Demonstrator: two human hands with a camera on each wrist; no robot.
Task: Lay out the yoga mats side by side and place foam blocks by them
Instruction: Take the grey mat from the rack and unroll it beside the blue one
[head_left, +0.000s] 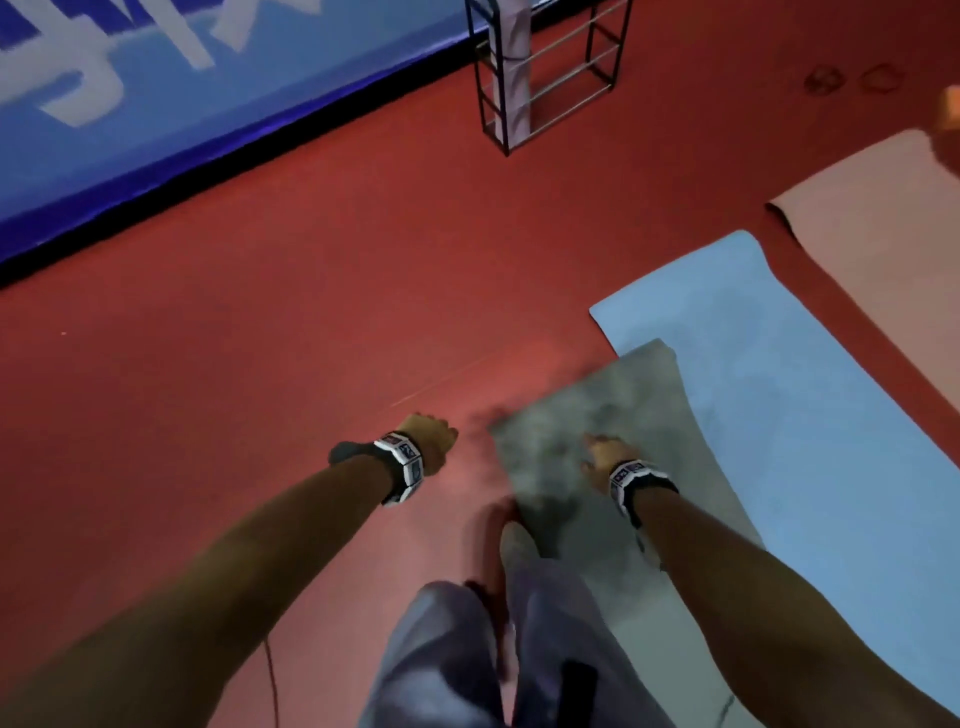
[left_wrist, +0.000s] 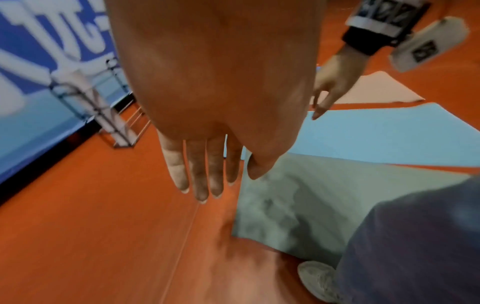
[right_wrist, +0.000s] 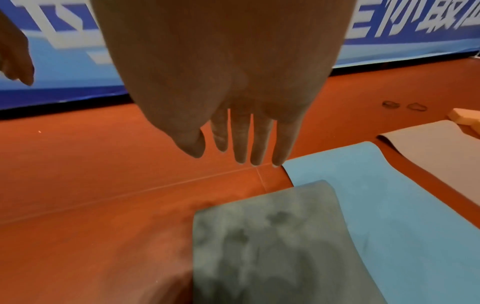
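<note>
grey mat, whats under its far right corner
The grey mat overlaps the blue mat's near corner there. Elsewhere it lies on the red floor; the blue corner beneath is hidden.

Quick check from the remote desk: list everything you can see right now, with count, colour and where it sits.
grey mat: one, mottled grey-green, on the floor in front of the person, its far right corner overlapping the blue mat
blue mat: one, light blue, flat, right of the grey mat
pink mat: one, pale pink, flat, right of the blue mat
foam block: one seen, orange-tan, by the pink mat's far end
rack: one, black metal, near the banner
banner: one, blue with white lettering, along the floor's edge
floor: red
left hand: fingers straight, holding nothing, over the bare floor
right hand: fingers straight, holding nothing, over the grey mat
</note>
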